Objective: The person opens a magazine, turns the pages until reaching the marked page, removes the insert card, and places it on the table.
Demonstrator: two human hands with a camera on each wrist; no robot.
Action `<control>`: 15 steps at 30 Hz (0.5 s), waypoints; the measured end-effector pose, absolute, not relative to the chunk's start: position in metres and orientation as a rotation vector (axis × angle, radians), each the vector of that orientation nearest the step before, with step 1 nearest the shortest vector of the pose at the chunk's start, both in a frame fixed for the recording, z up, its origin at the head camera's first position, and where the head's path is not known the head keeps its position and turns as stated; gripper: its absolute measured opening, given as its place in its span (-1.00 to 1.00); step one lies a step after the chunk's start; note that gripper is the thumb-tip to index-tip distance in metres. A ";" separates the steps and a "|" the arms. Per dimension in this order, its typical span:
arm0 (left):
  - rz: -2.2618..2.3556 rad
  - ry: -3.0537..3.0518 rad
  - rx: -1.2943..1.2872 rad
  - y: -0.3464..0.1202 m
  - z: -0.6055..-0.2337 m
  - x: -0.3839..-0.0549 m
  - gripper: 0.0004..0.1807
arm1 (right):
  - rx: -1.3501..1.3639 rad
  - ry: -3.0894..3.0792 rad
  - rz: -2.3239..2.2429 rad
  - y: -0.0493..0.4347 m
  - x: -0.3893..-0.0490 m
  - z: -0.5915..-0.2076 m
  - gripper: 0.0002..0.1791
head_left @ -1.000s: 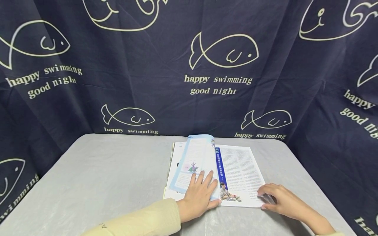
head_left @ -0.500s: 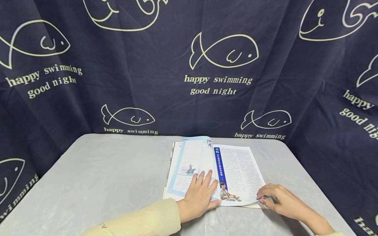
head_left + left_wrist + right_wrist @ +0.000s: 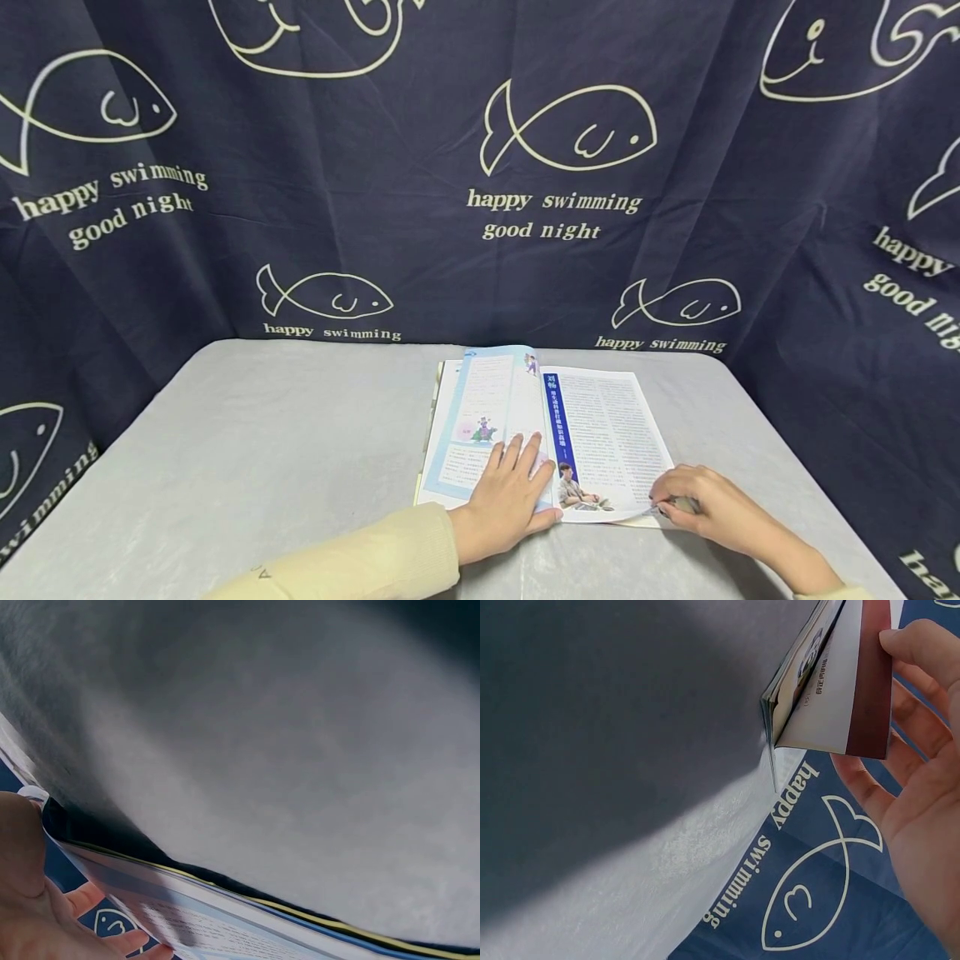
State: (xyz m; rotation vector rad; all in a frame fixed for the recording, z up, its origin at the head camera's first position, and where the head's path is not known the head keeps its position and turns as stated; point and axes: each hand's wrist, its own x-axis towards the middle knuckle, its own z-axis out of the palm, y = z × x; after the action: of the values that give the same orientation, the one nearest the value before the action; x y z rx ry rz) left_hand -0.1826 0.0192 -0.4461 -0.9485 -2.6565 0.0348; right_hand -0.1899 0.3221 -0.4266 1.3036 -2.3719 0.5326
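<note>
An open magazine (image 3: 611,425) lies near the back edge of the table. Its left page (image 3: 457,462) has a light-blue border, and its right page shows a dark-blue strip and a seated figure. My left hand (image 3: 506,492) rests with spread fingers on the left page beside the spine. With thumb and fingers, my right hand (image 3: 712,508) pinches the lower right corner of the right page, which is lifted a little off the pages beneath. In the right wrist view, the page's underside (image 3: 832,705) shows white with a dark-red band, the thumb (image 3: 922,641) against it.
A grey cloth covers the table (image 3: 300,450). Behind and on both sides hangs a dark-blue curtain (image 3: 420,208) with fish drawings and lettering. The magazine's layered page edges (image 3: 247,900) show in the left wrist view.
The light-blue page has settled flat toward the left. The right page's lower corner has come up between my right fingers, baring the pages below. My left hand stays in place.
</note>
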 end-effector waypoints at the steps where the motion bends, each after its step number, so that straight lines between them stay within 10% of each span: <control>1: 0.030 -2.655 -0.954 0.019 -0.445 -0.182 -0.37 | 1.303 -2.372 0.533 0.322 -0.190 -0.427 -0.78; 15: 0.055 -2.699 -1.015 0.019 -0.441 -0.181 -0.37 | 1.200 -2.354 0.514 0.319 -0.188 -0.425 -0.64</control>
State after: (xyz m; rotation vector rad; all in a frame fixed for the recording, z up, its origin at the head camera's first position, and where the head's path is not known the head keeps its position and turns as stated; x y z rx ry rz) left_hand -0.1806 0.0192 -0.4413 -1.0146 -2.6995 0.0550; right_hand -0.1876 0.3189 -0.4250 1.2003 -2.3542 0.5143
